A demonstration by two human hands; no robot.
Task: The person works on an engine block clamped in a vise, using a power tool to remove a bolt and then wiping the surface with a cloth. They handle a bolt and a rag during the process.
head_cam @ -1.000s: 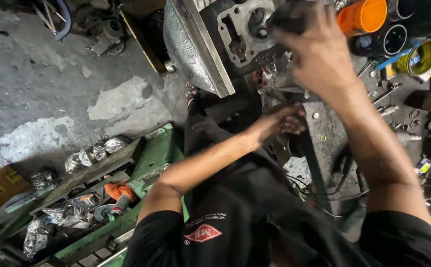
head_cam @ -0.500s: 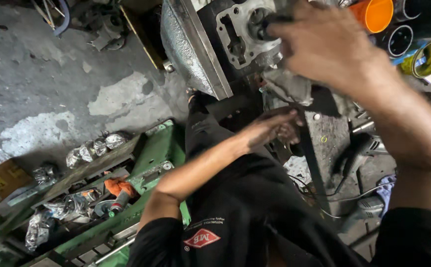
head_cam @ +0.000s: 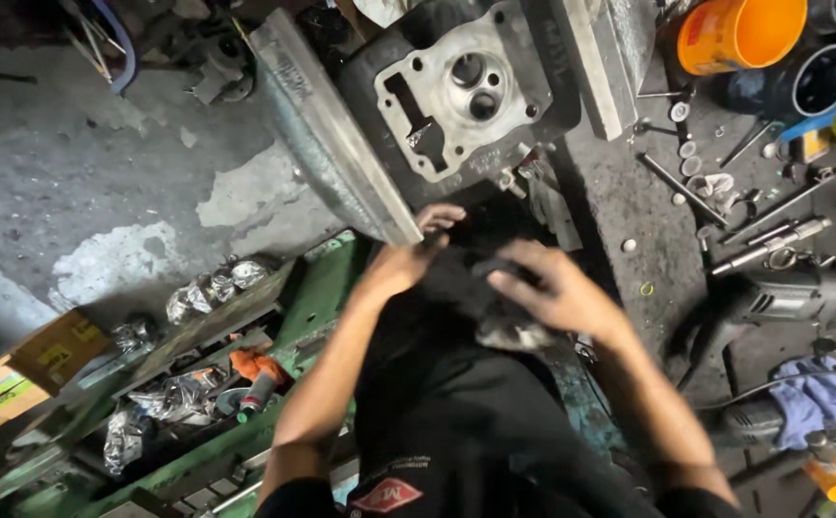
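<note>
Head view, looking straight down over a dark-clothed lap onto a grimy workbench [head_cam: 629,240]. Upper centre: a grey engine cylinder head [head_cam: 456,96] clamped between two metal vise plates, its machined face with two round ports turned toward the camera. Just below it, both hands meeting over a dark, greasy rag [head_cam: 480,297] bunched against the lap. Left hand [head_cam: 408,259] at the rag's left edge, fingers curled and pointing up toward the lower vise plate; whether actually pinching the cloth, cannot tell. Right hand [head_cam: 552,293] lying on top of the rag, fingers spread and bent loosely over it, pressing rather than clenching. To the right on the bench: an orange plastic cup [head_cam: 739,34], loose valves and rods [head_cam: 686,187], a dark power drill [head_cam: 782,297], a blue cloth [head_cam: 816,398]. Lower left: a green metal frame [head_cam: 312,307] with crumpled foil scraps [head_cam: 207,288] and an orange-handled tool [head_cam: 257,374], above a stained concrete floor [head_cam: 101,192].
</note>
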